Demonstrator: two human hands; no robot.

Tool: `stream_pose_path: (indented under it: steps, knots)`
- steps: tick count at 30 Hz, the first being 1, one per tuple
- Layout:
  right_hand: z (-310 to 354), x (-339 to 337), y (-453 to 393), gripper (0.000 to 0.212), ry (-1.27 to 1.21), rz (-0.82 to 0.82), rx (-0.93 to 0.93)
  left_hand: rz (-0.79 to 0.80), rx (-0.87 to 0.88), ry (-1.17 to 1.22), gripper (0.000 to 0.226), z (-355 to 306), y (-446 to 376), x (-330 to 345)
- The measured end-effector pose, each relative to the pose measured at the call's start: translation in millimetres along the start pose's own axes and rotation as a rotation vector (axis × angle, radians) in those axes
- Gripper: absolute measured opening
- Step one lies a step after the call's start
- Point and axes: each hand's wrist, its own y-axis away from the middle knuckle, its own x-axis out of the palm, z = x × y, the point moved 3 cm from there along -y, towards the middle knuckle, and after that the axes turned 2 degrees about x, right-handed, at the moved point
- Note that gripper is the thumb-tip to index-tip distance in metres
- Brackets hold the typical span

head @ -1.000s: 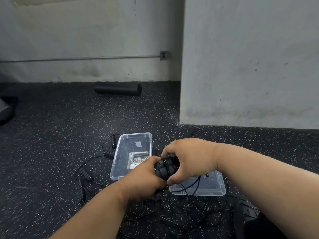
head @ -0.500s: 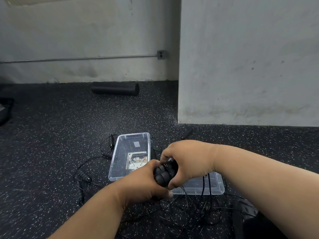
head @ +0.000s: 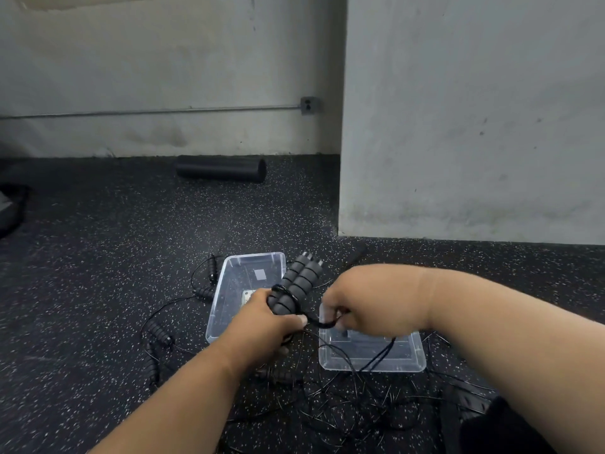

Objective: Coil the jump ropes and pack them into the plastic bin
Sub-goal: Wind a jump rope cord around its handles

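My left hand (head: 265, 326) grips the lower end of two black foam jump rope handles (head: 299, 280) held side by side, tips pointing up and away. A thin black cord (head: 322, 322) loops round the handles and runs to my right hand (head: 366, 299), which pinches it just right of the handles. A clear plastic bin (head: 229, 290) lies on the floor behind my left hand. A second clear plastic piece, bin or lid (head: 393, 362), lies under my right hand. More black ropes (head: 327, 398) lie tangled on the floor in front.
Other rope handles (head: 160, 334) and cords lie left of the bin. A black foam roller (head: 221, 168) rests by the far wall. A concrete pillar (head: 471, 126) stands at the right. A dark object (head: 9, 204) sits at the left edge.
My right hand has come off the handles and moved right, pulling the cord out. The handles now stand free above my left hand, pointing upward.
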Motion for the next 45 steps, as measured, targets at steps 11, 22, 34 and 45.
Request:
stream_pose_path:
  steps: [11,22,34,45]
  knots:
    - [-22,-15,-4,0.007,-0.446,-0.264,-0.071,0.378,0.265,-0.464,0.062,-14,18,10]
    - [-46,20,-28,0.033,-0.819,-0.137,0.037,0.292,0.358,0.248,0.078,-33,27,-12]
    - [3,-5,-11,0.021,-0.054,-0.286,-0.048,0.051,0.206,-0.309,0.078,-10,3,-23]
    - [-46,0,-29,0.025,-0.980,-0.173,-0.046,0.551,0.319,-0.227,0.087,-29,35,-28]
